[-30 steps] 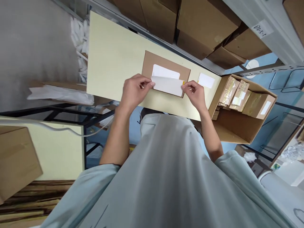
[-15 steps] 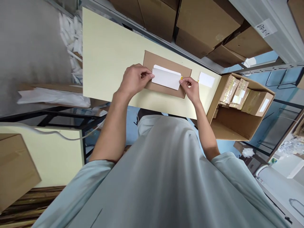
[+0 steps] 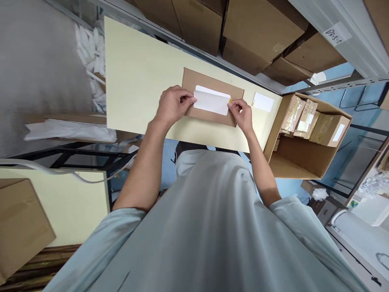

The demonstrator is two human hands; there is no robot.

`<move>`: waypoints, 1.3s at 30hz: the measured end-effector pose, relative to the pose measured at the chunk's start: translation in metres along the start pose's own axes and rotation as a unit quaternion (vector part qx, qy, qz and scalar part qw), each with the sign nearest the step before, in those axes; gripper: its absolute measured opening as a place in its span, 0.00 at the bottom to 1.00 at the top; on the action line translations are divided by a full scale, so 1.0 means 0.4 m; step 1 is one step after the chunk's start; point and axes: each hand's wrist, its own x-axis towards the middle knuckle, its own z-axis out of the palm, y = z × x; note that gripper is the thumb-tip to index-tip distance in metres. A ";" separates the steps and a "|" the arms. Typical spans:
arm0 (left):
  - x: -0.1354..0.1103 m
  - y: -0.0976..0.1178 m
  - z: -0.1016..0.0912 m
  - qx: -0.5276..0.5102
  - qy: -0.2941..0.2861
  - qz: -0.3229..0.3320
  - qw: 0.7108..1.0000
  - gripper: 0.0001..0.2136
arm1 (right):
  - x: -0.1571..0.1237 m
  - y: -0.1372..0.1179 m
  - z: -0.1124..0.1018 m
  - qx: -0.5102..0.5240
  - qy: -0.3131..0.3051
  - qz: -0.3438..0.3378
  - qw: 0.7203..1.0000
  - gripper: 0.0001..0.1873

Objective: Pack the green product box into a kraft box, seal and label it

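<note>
On the table (image 3: 136, 73): a flat brown package (image 3: 212, 79) is lying near the front edge; a white slip (image 3: 263, 102) is lying just beside it
Left hand (image 3: 172, 105): pinching the left end of a white sheet (image 3: 211, 103)
Right hand (image 3: 243, 115): pinching the white sheet at its right end, by a yellow tab (image 3: 230, 100)
White sheet: stretching over the package, partly covering a white label (image 3: 209, 89)
Beside the table: an open carton (image 3: 291, 162) is holding small boxes (image 3: 326, 132)

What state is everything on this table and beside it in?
left hand, pinching the white sheet's left end.
right hand, pinching its right end.
white sheet, held flat over the brown parcel.
brown parcel, closed, lying flat on the table.
carton, open, partly filled with packages.
</note>
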 end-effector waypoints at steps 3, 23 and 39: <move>0.001 -0.006 0.006 0.003 0.005 0.005 1.000 0.07 | 0.000 0.006 0.003 -0.003 0.001 -0.012 1.000 0.38; -0.037 -0.004 0.101 0.086 0.089 -0.030 0.992 0.21 | -0.004 -0.006 0.050 -0.145 0.034 -0.007 0.989 0.08; -0.049 0.072 0.138 0.127 0.032 0.031 0.991 0.35 | -0.060 -0.072 0.184 -0.298 -0.125 -0.107 0.940 0.36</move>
